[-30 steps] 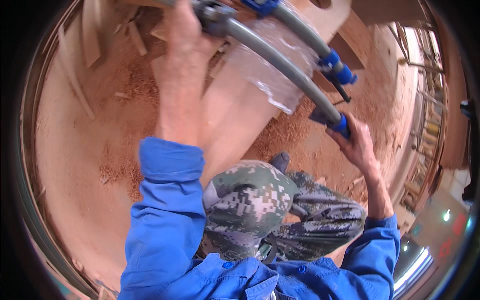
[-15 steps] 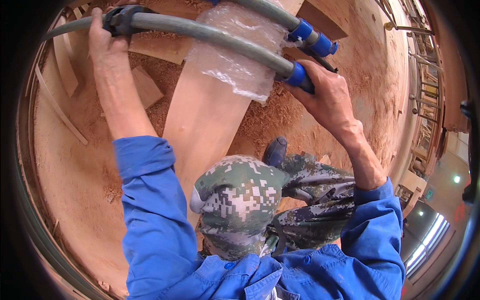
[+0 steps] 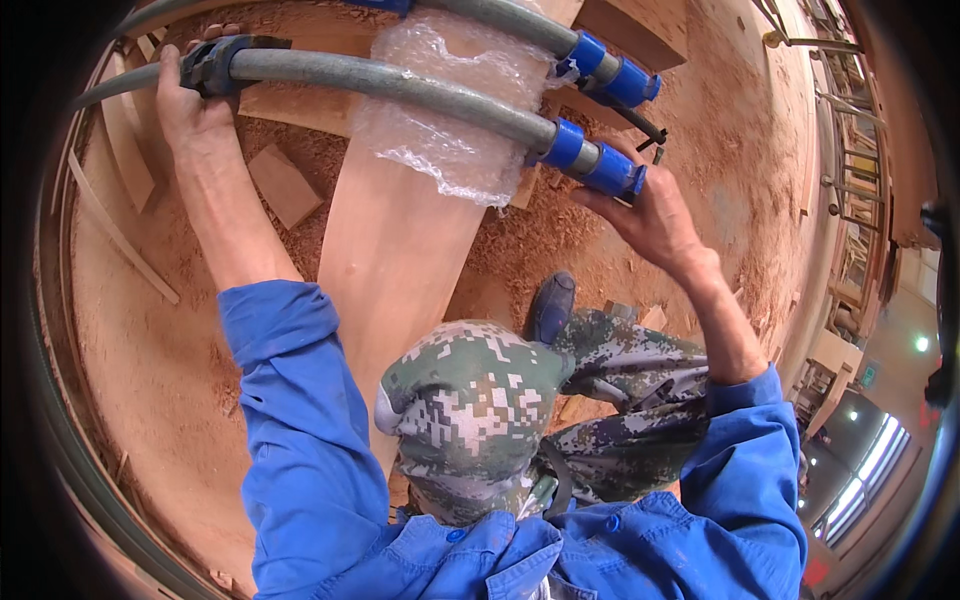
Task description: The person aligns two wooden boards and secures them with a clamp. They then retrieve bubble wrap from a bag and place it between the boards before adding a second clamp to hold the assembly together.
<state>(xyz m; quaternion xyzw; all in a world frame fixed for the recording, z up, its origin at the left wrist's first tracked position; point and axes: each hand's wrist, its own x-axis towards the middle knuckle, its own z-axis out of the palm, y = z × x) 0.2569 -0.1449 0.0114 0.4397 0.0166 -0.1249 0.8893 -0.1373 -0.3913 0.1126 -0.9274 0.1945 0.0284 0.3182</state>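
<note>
A grey pipe clamp (image 3: 400, 84) lies across clear bubble-like plastic wrap (image 3: 415, 145) on a long pale wooden board (image 3: 395, 235). My left hand (image 3: 198, 115) is closed round the clamp's dark blue sliding jaw (image 3: 212, 66), with its thumb along the near side. At the other end, my right hand (image 3: 660, 215) is closed at the bright blue screw-end jaw (image 3: 612, 170); its thumb shows below and the other fingers are partly hidden behind. A second pipe clamp (image 3: 510, 22) runs roughly parallel, farther away, untouched by either hand.
Sawdust and shavings (image 3: 520, 245) cover the floor around the board. A square wood offcut (image 3: 284, 185) and a thin curved strip (image 3: 120, 230) lie to the left. My bent knee (image 3: 475, 400) is against the board's near part. Wooden frames (image 3: 858, 190) stand along the right.
The near clamp has shifted slightly left, with its right end lower. My right hand has moved outward along that end, exposing more blue jaw. My left hand moved slightly left with its jaw.
</note>
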